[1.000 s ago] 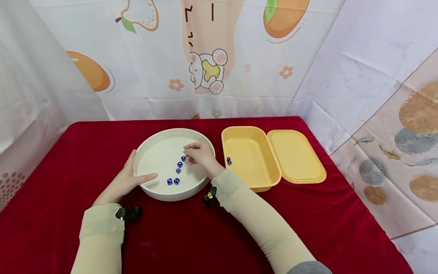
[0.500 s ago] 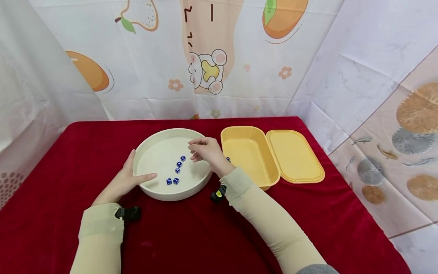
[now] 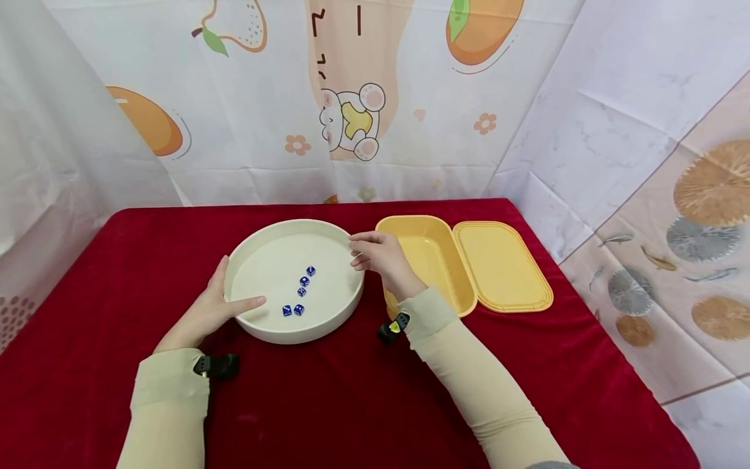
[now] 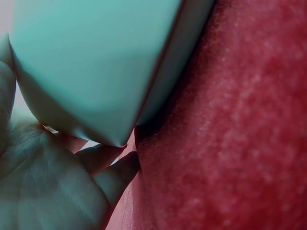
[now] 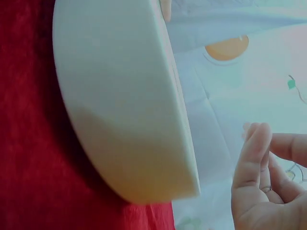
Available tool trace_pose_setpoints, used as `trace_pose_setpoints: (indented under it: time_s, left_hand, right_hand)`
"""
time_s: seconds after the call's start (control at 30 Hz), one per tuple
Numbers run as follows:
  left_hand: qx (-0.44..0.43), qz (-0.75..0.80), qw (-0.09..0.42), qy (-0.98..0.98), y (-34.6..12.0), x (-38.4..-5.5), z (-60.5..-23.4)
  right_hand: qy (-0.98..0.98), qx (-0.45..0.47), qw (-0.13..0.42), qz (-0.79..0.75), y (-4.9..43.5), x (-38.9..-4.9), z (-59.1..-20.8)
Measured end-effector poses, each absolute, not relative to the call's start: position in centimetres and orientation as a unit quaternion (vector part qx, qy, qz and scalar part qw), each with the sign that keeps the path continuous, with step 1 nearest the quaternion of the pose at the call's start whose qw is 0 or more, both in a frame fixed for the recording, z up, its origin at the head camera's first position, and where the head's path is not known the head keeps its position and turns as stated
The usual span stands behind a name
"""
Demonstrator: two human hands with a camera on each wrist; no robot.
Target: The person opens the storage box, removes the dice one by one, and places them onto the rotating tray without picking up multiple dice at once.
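Observation:
Several blue dice [image 3: 304, 281] lie loosely strung out on the floor of a round white tray [image 3: 258, 244]. My left hand [image 3: 202, 312] holds the tray's left side, its thumb over the rim and its fingers along the outer wall; the left wrist view shows fingertips [image 4: 125, 165] at the tray's lower edge. Over the gap between the tray's right rim and a yellow box [image 3: 430, 254] is my right hand [image 3: 387, 260]. Its thumb and fingers come together in the right wrist view, apart from the tray. Whether a die is between them is hidden.
The yellow box's lid [image 3: 504, 267] lies flat against its right side. My right hand and wrist cover the box's left part. A red cloth [image 3: 305, 404] covers the table, and a printed curtain [image 3: 246, 130] hangs behind it.
My right hand has moved right and away from the dice, out of the tray towards the yellow box. It now hides the dice seen earlier inside the box. The left hand has stayed on the tray.

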State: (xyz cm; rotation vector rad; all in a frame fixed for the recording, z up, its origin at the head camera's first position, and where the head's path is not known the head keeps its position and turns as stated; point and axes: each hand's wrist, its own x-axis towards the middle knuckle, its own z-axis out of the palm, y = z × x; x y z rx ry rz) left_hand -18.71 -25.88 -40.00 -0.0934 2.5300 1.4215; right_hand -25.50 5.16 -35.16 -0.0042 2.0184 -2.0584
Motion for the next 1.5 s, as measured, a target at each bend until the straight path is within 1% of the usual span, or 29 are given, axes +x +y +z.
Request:
trace_pose_setpoints:
  time_s: [0.37,0.7,1.1,1.33,1.5]
  left_hand:
    - [-0.030,0.488,0.118,0.864,-26.1,-18.6,-40.2]
    - [-0.029,0.486,0.119,0.865,-26.1,-18.7,-40.1]
    - [-0.029,0.490,0.115,0.863,-25.9,-18.7,-40.0]
    - [-0.031,0.487,0.116,0.865,-25.9,-18.7,-40.0]
    - [-0.030,0.487,0.117,0.865,-25.9,-18.7,-39.9]
  right_hand:
    - [0.703,-0.002,0.110,-0.703,7.9,-26.3,-35.9]
    - [0.713,0.004,0.109,-0.692,9.0,-26.4,-36.1]
    - [0.726,0.008,0.125,-0.676,10.5,-26.2,-36.5]
    - [0.741,0.022,0.156,-0.653,11.4,-26.4,-36.9]
    - [0.761,0.023,0.169,-0.625,11.8,-26.5,-37.2]
